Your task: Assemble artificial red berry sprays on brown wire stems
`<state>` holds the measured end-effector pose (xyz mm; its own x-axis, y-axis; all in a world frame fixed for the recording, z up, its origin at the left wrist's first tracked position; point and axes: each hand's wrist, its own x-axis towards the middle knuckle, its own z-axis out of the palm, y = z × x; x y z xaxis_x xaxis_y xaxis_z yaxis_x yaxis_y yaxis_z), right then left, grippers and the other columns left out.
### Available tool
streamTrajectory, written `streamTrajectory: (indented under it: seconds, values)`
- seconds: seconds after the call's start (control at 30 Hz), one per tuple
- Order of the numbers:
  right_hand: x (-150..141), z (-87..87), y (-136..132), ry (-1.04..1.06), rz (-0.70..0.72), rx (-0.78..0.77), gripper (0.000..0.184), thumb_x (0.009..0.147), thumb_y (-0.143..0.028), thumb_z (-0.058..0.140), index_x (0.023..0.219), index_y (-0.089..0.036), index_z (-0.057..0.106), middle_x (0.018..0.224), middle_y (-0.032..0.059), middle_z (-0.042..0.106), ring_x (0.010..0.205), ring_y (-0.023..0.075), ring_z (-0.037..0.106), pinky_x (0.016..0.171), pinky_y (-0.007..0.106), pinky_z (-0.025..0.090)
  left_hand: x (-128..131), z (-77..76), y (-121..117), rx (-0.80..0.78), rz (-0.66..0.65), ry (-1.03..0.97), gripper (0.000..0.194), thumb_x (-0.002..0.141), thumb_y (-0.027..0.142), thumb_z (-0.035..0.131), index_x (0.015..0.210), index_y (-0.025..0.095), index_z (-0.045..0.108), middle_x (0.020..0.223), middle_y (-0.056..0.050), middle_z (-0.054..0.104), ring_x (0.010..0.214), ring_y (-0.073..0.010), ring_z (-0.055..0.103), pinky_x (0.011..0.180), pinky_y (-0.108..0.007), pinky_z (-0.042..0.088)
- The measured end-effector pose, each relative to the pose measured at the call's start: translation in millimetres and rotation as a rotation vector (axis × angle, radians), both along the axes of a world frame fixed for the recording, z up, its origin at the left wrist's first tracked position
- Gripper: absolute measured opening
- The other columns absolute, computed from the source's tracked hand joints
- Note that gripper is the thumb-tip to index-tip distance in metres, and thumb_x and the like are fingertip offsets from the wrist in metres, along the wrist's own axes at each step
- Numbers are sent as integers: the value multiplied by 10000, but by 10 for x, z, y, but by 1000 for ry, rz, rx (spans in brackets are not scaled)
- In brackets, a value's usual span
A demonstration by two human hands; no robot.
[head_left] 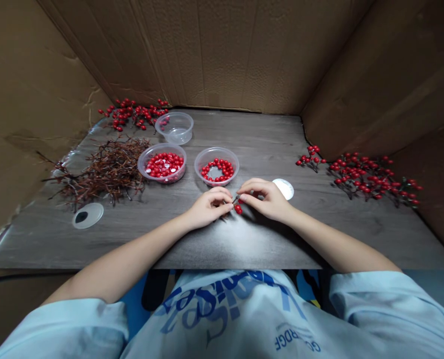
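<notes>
My left hand [209,207] is closed, thumb and fingers pinching a small brown artificial twig that carries red berries [238,209]. From the other side my right hand [264,197] pinches at the same sprig, close to a berry; its exact hold is partly hidden by the fingers. Just beyond the hands stands a clear plastic tub [217,167] with loose red berries in it. Left of that, another tub [162,163] holds red berries mixed with white bits. A white round disc [283,189] lies beside my right hand.
Brown bare twigs [109,169] are heaped at the left, near a round lid [88,216]. Berry sprigs lie at the back left [135,113] and at the right [371,177]. A clear tub [177,128] stands behind. Cardboard walls [222,55] enclose the table.
</notes>
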<state>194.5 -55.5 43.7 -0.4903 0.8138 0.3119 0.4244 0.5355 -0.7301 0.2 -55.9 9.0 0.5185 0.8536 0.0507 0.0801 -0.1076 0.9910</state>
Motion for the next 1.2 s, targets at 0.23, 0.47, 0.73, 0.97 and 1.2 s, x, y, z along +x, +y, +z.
streamTrajectory:
  seconds: [0.23,0.47,0.73,0.97,1.2]
  values:
    - [37,76,26,49,105,-181,129,755,-258,590,699,-150,633,789,51,626,764,134,578,706,277,456,58,22,-79,89,-31,45,199,736,321,590,746,125,621,906,-60,501,626,-76,527,529,-213,476]
    - [195,272,-42,331,-103,-439,188,673,-305,647,615,-133,597,740,24,575,643,98,531,574,227,418,28,239,-134,444,-26,15,344,771,234,570,1114,214,580,1103,-106,529,940,-170,544,676,-242,500]
    - [480,273,-106,655,-412,-639,186,557,-280,713,626,-138,615,655,18,585,497,64,468,440,201,347,130,315,-104,691,118,118,432,739,215,621,1163,216,535,1081,-96,557,970,-175,541,715,-257,494]
    - [657,181,-125,721,-493,-703,151,570,-263,683,640,-146,618,619,25,606,540,94,524,462,209,386,332,302,-60,882,105,180,246,776,185,576,1020,164,602,911,-71,633,827,-128,588,726,-250,497]
    - [795,120,-153,645,-543,-647,169,572,-294,672,617,-147,603,581,17,579,493,81,477,414,201,325,596,393,20,875,153,121,139,796,194,547,883,153,647,821,-54,658,728,-110,593,619,-216,484]
